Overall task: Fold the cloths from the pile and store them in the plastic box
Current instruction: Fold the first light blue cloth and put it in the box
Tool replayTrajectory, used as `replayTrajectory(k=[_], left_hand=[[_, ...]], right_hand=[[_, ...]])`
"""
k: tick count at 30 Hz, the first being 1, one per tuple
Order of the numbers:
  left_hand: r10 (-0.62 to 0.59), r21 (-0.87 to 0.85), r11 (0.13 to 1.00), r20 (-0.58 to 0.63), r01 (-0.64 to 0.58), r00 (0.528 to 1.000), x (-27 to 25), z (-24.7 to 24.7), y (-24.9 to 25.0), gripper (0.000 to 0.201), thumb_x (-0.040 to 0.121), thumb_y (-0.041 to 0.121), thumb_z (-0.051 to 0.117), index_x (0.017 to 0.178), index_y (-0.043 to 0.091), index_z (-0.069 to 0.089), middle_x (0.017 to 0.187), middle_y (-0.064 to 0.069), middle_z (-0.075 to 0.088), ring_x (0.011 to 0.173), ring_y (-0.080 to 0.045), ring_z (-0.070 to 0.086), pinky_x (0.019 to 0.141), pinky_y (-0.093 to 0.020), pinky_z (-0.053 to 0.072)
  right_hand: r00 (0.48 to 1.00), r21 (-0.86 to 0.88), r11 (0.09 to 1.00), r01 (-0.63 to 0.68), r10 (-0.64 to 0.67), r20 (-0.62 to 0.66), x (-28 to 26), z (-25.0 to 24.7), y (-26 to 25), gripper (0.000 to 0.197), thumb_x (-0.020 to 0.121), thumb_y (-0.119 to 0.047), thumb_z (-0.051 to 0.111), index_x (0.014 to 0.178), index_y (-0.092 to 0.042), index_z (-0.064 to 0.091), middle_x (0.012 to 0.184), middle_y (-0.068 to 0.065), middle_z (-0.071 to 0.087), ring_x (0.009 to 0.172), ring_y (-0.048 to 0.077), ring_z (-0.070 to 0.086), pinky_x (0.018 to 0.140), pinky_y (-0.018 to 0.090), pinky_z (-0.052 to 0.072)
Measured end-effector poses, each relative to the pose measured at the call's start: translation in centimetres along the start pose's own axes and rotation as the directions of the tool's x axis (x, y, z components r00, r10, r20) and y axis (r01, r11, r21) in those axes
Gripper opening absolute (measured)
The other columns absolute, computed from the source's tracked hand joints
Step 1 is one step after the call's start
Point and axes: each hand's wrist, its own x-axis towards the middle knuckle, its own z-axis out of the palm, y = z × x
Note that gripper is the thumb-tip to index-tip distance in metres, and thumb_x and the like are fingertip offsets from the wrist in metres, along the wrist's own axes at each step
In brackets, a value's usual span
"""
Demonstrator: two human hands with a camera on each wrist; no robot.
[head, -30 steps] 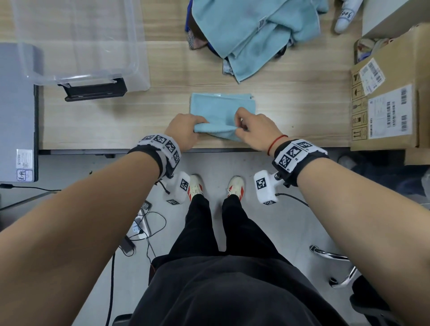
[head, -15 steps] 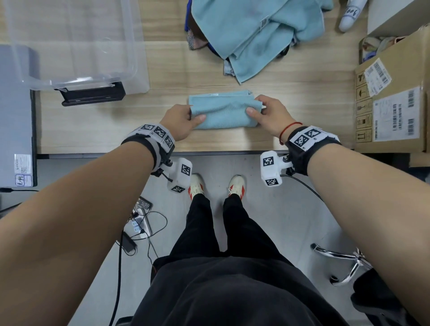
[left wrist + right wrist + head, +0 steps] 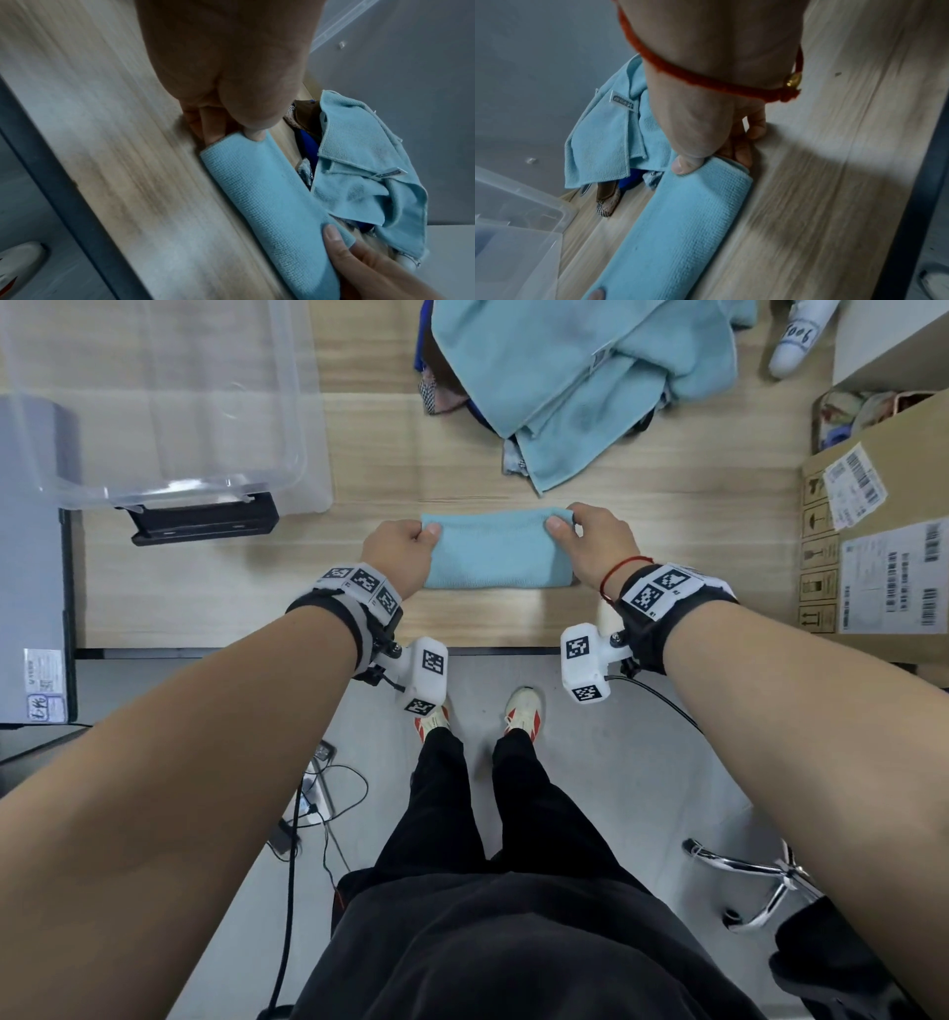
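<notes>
The folded light-blue cloth [image 3: 495, 552] is pinched at its far corners by the left hand [image 3: 403, 552] and right hand [image 3: 590, 541], thumbs on top. Folding appears complete; transfer to the clear plastic box [image 3: 287, 454], far-left of the cloth, is judged next. The unfolded pile [image 3: 575, 377] lies beyond it on the wooden desk [image 3: 693, 531].

folded blue cloth [image 3: 495, 552], left hand [image 3: 398, 554], right hand [image 3: 590, 541] pinching ends

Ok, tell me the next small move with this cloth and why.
Probably fold it in half once more: the left hand and right hand each pinch an end of the folded cloth, which lies as a long strip on the table, likely not compact enough yet for the plastic box.
</notes>
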Motion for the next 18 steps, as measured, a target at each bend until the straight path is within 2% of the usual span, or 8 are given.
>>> replayTrajectory(k=[5,7,9,11,13,15,17,18], left_hand=[[-0.075,-0.03,0.997,-0.016,0.075,0.997,0.7,0.1,-0.3,0.052,0.097,0.04,0.046,0.053,0.018,0.029,0.052,0.003,0.034,0.05,-0.015,0.035,0.049,-0.027,0.026],[-0.108,-0.02,0.994,-0.026,0.107,0.994,0.9,0.1,0.0,0.053,0.096,0.042,0.047,0.052,0.018,0.031,0.051,0.003,0.037,0.049,-0.015,0.037,0.048,-0.026,0.026],[-0.125,-0.003,0.992,-0.037,0.125,0.991,0.9,0.2,0.4,0.053,0.096,0.042,0.047,0.051,0.017,0.032,0.051,0.003,0.037,0.048,-0.015,0.038,0.047,-0.026,0.026],[-0.128,0.009,0.992,-0.046,0.129,0.991,1.0,0.2,0.5,0.053,0.096,0.04,0.048,0.052,0.017,0.031,0.051,0.002,0.036,0.049,-0.015,0.036,0.046,-0.027,0.025],[-0.122,0.025,0.992,-0.039,0.123,0.992,1.1,0.2,0.5,0.052,0.096,0.04,0.047,0.053,0.017,0.031,0.052,0.002,0.036,0.051,-0.016,0.036,0.047,-0.027,0.026],[-0.112,0.048,0.992,-0.025,0.113,0.993,1.3,0.2,0.5,0.05,0.097,0.04,0.047,0.054,0.017,0.035,0.054,0.002,0.04,0.057,-0.019,0.041,0.052,-0.029,0.029],[-0.114,0.06,0.992,-0.016,0.115,0.993,1.3,0.2,0.3,0.049,0.097,0.041,0.046,0.056,0.016,0.042,0.057,0.002,0.046,0.061,-0.02,0.045,0.059,-0.027,0.031],[-0.12,0.051,0.991,-0.013,0.12,0.993,1.4,0.3,0.2,0.048,0.097,0.042,0.046,0.056,0.016,0.043,0.058,0.002,0.046,0.059,-0.019,0.046,0.059,-0.027,0.031]], right_hand=[[0.995,-0.083,0.993,-0.083,0.079,-0.054,-0.1,0.6,-0.6,0.03,0.093,-0.043,0.05,0.094,-0.013,0.054,0.09,0.006,0.058,0.088,0.031,0.054,0.075,0.036,0.045],[0.99,-0.088,0.992,-0.093,0.083,-0.117,-0.3,0.5,-0.7,0.024,0.092,-0.038,0.054,0.098,-0.015,0.051,0.099,0.007,0.057,0.093,0.031,0.054,0.077,0.036,0.045],[0.962,-0.141,0.99,0.005,-0.044,-0.268,-0.7,0.4,-0.7,0.026,0.09,-0.028,0.055,0.109,-0.01,0.05,0.111,0.011,0.053,0.1,0.032,0.053,0.082,0.043,0.047],[0.892,-0.283,0.944,0.171,-0.27,-0.362,-1.1,0.6,-1.3,0.031,0.09,-0.025,0.05,0.118,-0.01,0.051,0.119,0.012,0.052,0.105,0.032,0.051,0.083,0.046,0.046],[0.852,-0.36,0.864,0.352,-0.455,-0.259,-1.8,1.3,-2.8,0.043,0.093,-0.031,0.044,0.132,-0.012,0.048,0.134,0.01,0.049,0.12,0.029,0.047,0.096,0.044,0.042],[0.84,-0.411,0.767,0.492,-0.542,-0.006,-2.6,2.9,-4.0,0.056,0.097,-0.04,0.036,0.147,-0.015,0.033,0.153,0.006,0.034,0.141,0.026,0.03,0.113,0.045,0.025],[0.857,-0.468,0.721,0.511,-0.47,0.212,-3.0,4.6,-3.6,0.063,0.1,-0.049,0.027,0.155,-0.02,0.015,0.162,0.0,0.012,0.149,0.022,0.008,0.12,0.05,0.01],[0.876,-0.487,0.729,0.481,-0.41,0.252,-3.1,5.0,-2.9,0.065,0.1,-0.052,0.023,0.156,-0.022,0.007,0.163,-0.002,0.003,0.15,0.021,0.0,0.12,0.052,0.006]])
